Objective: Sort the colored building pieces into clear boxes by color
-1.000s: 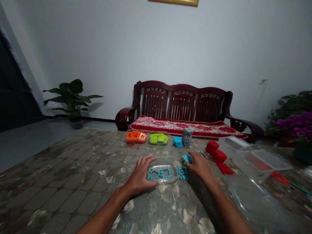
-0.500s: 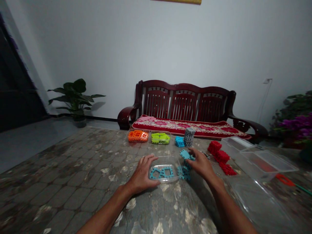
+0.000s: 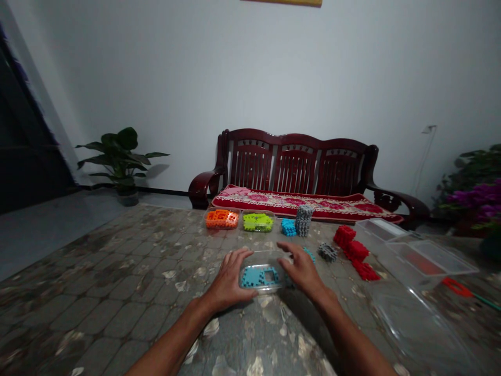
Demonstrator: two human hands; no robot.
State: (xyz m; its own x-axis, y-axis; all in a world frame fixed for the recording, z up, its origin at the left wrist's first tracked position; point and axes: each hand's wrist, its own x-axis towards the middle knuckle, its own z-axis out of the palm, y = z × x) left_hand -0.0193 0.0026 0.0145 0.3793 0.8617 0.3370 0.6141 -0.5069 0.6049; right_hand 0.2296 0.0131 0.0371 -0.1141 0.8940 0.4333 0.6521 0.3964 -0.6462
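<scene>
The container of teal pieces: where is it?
In the head view, the container sits low, slightly right of centre, between the left hand and right hand.

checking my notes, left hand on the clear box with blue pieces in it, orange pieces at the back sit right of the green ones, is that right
Not quite: the orange pieces at the back sit left of the green pieces, as the head view shows. The left hand is on the clear box with blue pieces in it.

A wooden bench (image 3: 296,142) is backed by a pale wall (image 3: 274,73). Left of the bench, a potted plant (image 3: 120,151) is noted.
</scene>
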